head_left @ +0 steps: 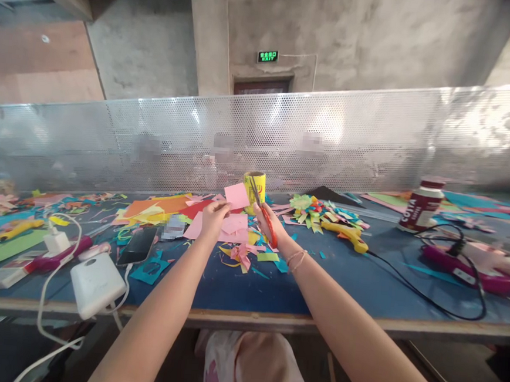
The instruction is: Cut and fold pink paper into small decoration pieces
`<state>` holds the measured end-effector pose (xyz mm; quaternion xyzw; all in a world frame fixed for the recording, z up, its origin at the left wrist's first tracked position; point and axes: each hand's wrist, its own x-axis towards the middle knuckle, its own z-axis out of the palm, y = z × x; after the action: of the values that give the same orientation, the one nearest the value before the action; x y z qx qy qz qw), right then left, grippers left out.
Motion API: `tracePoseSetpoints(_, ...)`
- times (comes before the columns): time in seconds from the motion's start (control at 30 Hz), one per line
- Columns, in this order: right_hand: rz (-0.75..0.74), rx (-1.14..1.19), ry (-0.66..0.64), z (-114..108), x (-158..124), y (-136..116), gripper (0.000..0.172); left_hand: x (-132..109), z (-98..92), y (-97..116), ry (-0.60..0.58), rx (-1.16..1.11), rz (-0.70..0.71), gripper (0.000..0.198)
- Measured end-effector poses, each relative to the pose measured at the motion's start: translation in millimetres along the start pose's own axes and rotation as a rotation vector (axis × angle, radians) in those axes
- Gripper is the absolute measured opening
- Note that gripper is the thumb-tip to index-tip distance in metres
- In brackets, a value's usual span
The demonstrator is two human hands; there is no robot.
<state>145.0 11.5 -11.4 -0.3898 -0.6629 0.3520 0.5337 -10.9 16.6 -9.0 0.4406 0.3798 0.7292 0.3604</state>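
Pinched in my left hand (215, 216) is a small pink piece of paper (236, 196), raised above the table. My right hand (272, 227) grips scissors (271, 226) with red handles; the blades point up and away, just right of the pink paper. A yellow roll (259, 191) stands upright behind the blades. Below my hands lie a larger pink sheet (234, 227), a crumpled pink paper piece (241, 256) and several coloured scraps. Orange paper (152, 206) is spread to the left of my left hand.
A yellow glue gun (347, 236) with a black cable lies at right, near a heap of paper strips (308, 212) and a Costa bottle (421, 206). On the left are a phone (138, 245), a white charger (97, 284) and cables. A perforated metal panel (174, 143) borders the back.
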Motion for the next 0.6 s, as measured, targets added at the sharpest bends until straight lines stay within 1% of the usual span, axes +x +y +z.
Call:
tracePoseSetpoints(0.1,0.009,0.027,-0.08,2.8,-3.3,-1.5,0.043,1.0,-0.8,-0.2,0.013,-0.004,0.024,0.021)
tracePoseSetpoints(0.2,-0.001,0.052,-0.125,6.6,-6.7,-4.3,0.043,2.1,-1.2,-1.6,0.004,0.024,0.054,0.019)
tracePoseSetpoints(0.4,0.002,0.053,-0.109,9.1,-8.6,-8.3,0.044,1.7,0.2,-0.5,0.011,0.027,0.04,0.015)
tracePoseSetpoints(0.5,0.009,0.021,-0.109,8.5,-8.0,-9.5,0.044,0.4,0.5,1.7,-0.002,0.026,0.046,0.015)
tracePoseSetpoints(0.6,-0.02,-0.029,-0.095,8.0,-7.2,-9.0,0.043,-0.1,-0.1,2.4,-0.004,0.032,0.046,0.016)
